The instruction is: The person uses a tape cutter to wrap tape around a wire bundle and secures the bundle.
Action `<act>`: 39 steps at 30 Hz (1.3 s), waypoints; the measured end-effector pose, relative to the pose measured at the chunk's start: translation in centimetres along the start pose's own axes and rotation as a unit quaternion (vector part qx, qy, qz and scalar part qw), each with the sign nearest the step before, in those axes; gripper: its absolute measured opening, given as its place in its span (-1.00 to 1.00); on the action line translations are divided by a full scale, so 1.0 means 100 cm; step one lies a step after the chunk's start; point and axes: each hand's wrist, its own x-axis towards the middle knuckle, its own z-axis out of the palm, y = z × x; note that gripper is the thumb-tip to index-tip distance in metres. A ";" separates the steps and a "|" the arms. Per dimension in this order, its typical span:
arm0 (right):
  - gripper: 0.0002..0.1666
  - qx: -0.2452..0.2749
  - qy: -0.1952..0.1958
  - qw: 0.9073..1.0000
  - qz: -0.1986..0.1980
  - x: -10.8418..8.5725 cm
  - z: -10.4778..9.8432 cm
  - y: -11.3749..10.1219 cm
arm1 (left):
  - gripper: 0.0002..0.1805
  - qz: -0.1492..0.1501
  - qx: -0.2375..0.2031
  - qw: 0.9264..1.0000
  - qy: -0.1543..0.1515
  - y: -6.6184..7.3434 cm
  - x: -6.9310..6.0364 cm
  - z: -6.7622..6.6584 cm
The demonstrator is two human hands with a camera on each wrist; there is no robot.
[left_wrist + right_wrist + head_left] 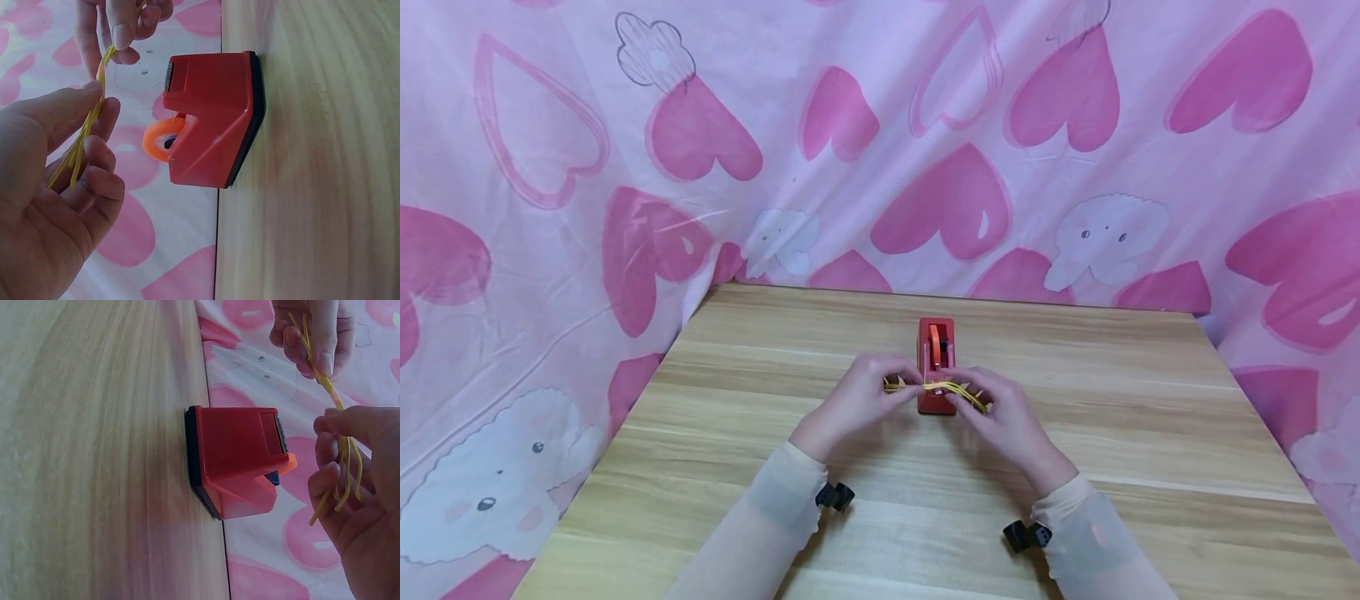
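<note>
Between the two hands stretches a thin bundle of yellow strings (958,390), its loose ends splayed out past the fingers. My left hand (859,402) pinches one side of the bundle between thumb and fingers. The right hand (1011,421) pinches the other side, with several ends fanned over its fingers in the right wrist view. A short stretch of string (332,394) shows between the two grips. Just behind and below the hands stands a red tape dispenser (212,119), apart from them. It has a dark base, a toothed cutter and an orange wheel (151,140).
The dispenser stands on a wood-grain table (760,358). A pink curtain with hearts (947,200) hangs behind the table and at its sides. Small black cameras (835,497) are strapped at both wrists, over light sleeves (752,521).
</note>
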 end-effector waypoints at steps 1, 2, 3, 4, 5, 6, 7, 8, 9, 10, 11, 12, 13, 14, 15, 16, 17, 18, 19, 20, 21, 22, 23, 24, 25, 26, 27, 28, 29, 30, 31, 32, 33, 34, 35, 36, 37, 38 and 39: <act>-0.57 -0.006 0.002 1.000 -0.005 0.000 0.000 0.000 | -0.85 0.001 0.001 1.000 -0.001 0.000 0.000 0.000; -0.56 -0.011 0.003 1.000 -0.009 0.000 0.001 0.001 | -0.85 0.003 0.002 1.000 -0.003 0.000 0.000 0.001; -0.56 -0.016 0.004 1.000 -0.011 0.000 0.001 0.001 | -0.85 0.005 0.004 1.000 -0.005 0.001 0.000 0.001; -0.56 -0.023 0.006 1.000 -0.017 0.000 0.001 0.002 | -0.85 0.007 0.005 1.000 -0.007 0.001 0.000 0.002; -0.56 -0.029 0.007 0.999 -0.021 0.000 0.002 0.002 | -0.85 0.009 0.006 1.000 -0.008 0.001 0.000 0.002; -0.56 -0.030 0.009 0.999 -0.024 0.000 0.002 0.003 | -0.86 0.011 0.007 1.000 -0.009 0.001 0.000 0.003; -0.55 -0.033 0.011 0.999 -0.027 0.000 0.002 0.003 | -0.87 0.013 0.008 1.000 -0.009 0.001 0.000 0.003; -0.56 -0.034 0.013 0.999 -0.029 0.001 0.002 0.003 | -0.88 0.016 0.010 1.000 -0.009 0.001 0.000 0.004; -0.56 -0.035 0.014 0.999 -0.031 0.001 0.002 0.004 | -0.88 0.017 0.011 1.000 -0.008 0.001 0.000 0.004; -0.57 -0.036 0.016 0.999 -0.034 0.001 0.002 0.004 | -0.88 0.019 0.011 1.000 -0.007 0.001 0.000 0.004; -0.58 -0.036 0.018 0.999 -0.035 0.001 0.002 0.004 | -0.88 0.020 0.012 1.000 -0.007 0.002 0.000 0.005; -0.59 -0.039 0.020 0.998 -0.036 0.001 0.002 0.004 | -0.88 0.022 0.012 1.000 -0.007 0.002 0.001 0.005; -0.61 -0.043 0.021 0.998 -0.036 0.001 0.002 0.004 | -0.88 0.024 0.013 1.000 -0.008 0.002 0.001 0.005; -0.61 -0.044 0.022 0.998 -0.034 0.000 0.002 0.004 | -0.88 0.027 0.014 1.000 -0.009 0.002 0.001 0.005; -0.62 -0.045 0.023 0.998 -0.033 0.000 0.002 0.004 | -0.88 0.029 0.015 0.999 -0.010 0.002 0.001 0.006; -0.63 -0.047 0.025 0.998 -0.030 0.000 0.002 0.004 | -0.88 0.031 0.015 0.999 -0.011 0.002 0.001 0.006; -0.63 -0.049 0.026 0.998 -0.026 0.000 0.002 0.004 | -0.88 0.032 0.015 0.999 -0.013 0.002 0.001 0.006; -0.64 -0.050 0.028 0.998 -0.023 0.000 0.002 0.003 | -0.89 0.033 0.016 0.999 -0.014 0.002 0.001 0.006; -0.64 -0.049 0.029 0.998 -0.021 0.000 0.002 0.003 | -0.89 0.034 0.017 0.999 -0.014 0.003 0.001 0.006; -0.65 -0.047 0.031 0.998 -0.018 -0.001 0.002 0.003 | -0.89 0.033 0.017 0.999 -0.015 0.003 0.001 0.007; -0.66 -0.047 0.032 0.998 -0.017 -0.001 0.002 0.003 | -0.89 0.032 0.017 0.999 -0.016 0.003 0.001 0.007; -0.67 -0.046 0.034 0.998 -0.014 -0.001 0.002 0.002 | -0.89 0.033 0.016 0.999 -0.017 0.003 0.001 0.007; -0.68 -0.042 0.035 0.998 -0.011 -0.001 0.002 0.002 | -0.89 0.034 0.018 0.999 -0.018 0.004 0.001 0.007; -0.68 -0.040 0.036 0.999 -0.009 -0.001 0.002 0.001 | -0.89 0.036 0.019 0.999 -0.019 0.004 0.001 0.008; -0.69 -0.036 0.037 0.999 -0.008 -0.001 0.002 0.001 | -0.90 0.039 0.020 0.999 -0.020 0.004 0.001 0.008; -0.70 -0.034 0.037 0.999 -0.007 -0.001 0.002 0.001 | -0.90 0.043 0.020 0.999 -0.021 0.004 0.002 0.009; -0.70 -0.033 0.039 0.999 -0.004 -0.001 0.002 0.001 | -0.91 0.047 0.020 0.998 -0.020 0.004 0.002 0.009; -0.71 -0.032 0.039 0.999 -0.002 -0.001 0.002 0.001 | -0.92 0.051 0.021 0.998 -0.020 0.003 0.002 0.009; -0.72 -0.032 0.040 0.999 0.001 -0.001 0.002 0.001 | -0.93 0.053 0.022 0.998 -0.019 0.003 0.002 0.010; -0.72 -0.033 0.042 0.999 0.004 -0.001 0.003 0.001 | -0.94 0.056 0.021 0.998 -0.018 0.003 0.002 0.010; -0.73 -0.032 0.042 0.999 0.010 -0.001 0.003 0.001 | -0.95 0.059 0.020 0.998 -0.017 0.003 0.002 0.010; -0.73 -0.032 0.044 0.998 0.015 -0.001 0.003 0.001 | -0.96 0.062 0.019 0.998 -0.016 0.003 0.002 0.010; -0.75 -0.030 0.045 0.998 0.022 -0.001 0.003 0.001 | -0.98 0.064 0.019 0.998 -0.015 0.002 0.002 0.011; -0.77 -0.028 0.046 0.998 0.028 -0.001 0.004 0.002 | -0.98 0.064 0.019 0.998 -0.014 0.002 0.003 0.011; -0.79 -0.025 0.046 0.998 0.034 -0.001 0.004 0.002 | -0.97 0.066 0.019 0.998 -0.013 0.002 0.003 0.011; -0.81 -0.019 0.046 0.998 0.042 -0.001 0.004 0.002 | -0.96 0.067 0.019 0.997 -0.013 0.002 0.003 0.011; -0.83 -0.012 0.044 0.998 0.050 -0.001 0.004 0.002 | -0.95 0.068 0.020 0.997 -0.012 0.002 0.003 0.011; -0.85 -0.004 0.043 0.997 0.058 -0.001 0.005 0.003 | -0.94 0.068 0.019 0.997 -0.012 0.002 0.002 0.011; -0.86 0.008 0.040 0.997 0.069 -0.001 0.005 0.003 | -0.94 0.069 0.019 0.997 -0.012 0.002 0.002 0.011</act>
